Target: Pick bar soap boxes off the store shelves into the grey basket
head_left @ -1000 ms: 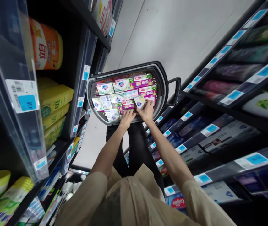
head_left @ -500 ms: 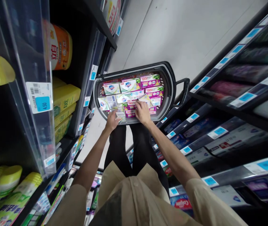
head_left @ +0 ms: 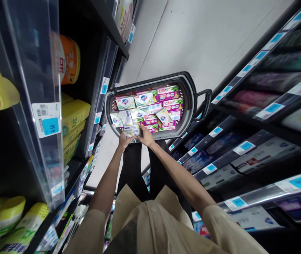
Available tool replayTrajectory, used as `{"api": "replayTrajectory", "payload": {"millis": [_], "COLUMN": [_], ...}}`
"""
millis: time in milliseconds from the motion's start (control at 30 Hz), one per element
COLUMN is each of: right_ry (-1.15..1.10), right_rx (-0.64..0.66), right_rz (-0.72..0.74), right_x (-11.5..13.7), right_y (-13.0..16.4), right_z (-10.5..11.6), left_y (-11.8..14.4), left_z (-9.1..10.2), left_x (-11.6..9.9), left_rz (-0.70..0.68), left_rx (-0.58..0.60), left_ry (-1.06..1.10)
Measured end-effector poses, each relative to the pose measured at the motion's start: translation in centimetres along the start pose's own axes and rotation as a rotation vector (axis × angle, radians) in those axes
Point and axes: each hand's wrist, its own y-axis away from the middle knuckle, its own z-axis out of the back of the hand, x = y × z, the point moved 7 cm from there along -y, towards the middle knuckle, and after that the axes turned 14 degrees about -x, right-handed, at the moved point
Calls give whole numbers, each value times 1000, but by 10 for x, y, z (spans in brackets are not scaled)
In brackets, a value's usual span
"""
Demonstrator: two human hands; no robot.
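A dark grey shopping basket (head_left: pixel 186 128) stands in front of my legs, packed with boxed soap bars. At its near left edge, my left hand (head_left: pixel 125 141) and my right hand (head_left: pixel 146 137) close in on the two sides of a pale soap box (head_left: pixel 131 129). The thumbs nearly meet on its near side; the fingertips are partly hidden. White soap boxes (head_left: pixel 125 102) fill the left and middle, and purple soap boxes (head_left: pixel 168 95) are stacked on the right. One white-and-yellow soap box (head_left: pixel 164 116) lies tilted over the purple ones.
Shelves of yellow cartons (head_left: pixel 74 114) and bottles (head_left: pixel 69 60) rise close on the left, fronted by a clear plastic strip (head_left: pixel 31 70). More shelves with price tags (head_left: pixel 245 148) run along the right. The basket's handle (head_left: pixel 205 104) sticks out right over the pale floor (head_left: pixel 192 38).
My right hand has moved left from the purple boxes to the box by my left hand, uncovering the tilted box. My left hand has shifted slightly nearer to me.
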Motion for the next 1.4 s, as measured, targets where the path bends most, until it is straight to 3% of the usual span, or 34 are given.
{"api": "replayTrajectory", "payload": {"millis": [200, 500, 733, 900, 1133, 1400], "right_ry": [-241, -299, -384, -496, -397, -246], "right_rx": [-106, -237, -237, -267, -240, -159], "right_rz": [-71, -129, -312, -393, -351, -183], "right_x": [-9, 4, -4, -14, -13, -10], "right_y": [13, 43, 71, 59, 36, 40], "right_z": [-4, 0, -1, -3, -7, -4], "left_y": [3, 16, 19, 17, 5, -3], "left_z": [3, 15, 15, 6, 2, -2], "left_x": [5, 12, -4, -12, -2, -23], "left_rz": [29, 52, -35, -67, 92, 227], "left_rx": [-47, -75, 17, 68, -38, 177], "left_ry": [47, 28, 58, 54, 88, 83]}}
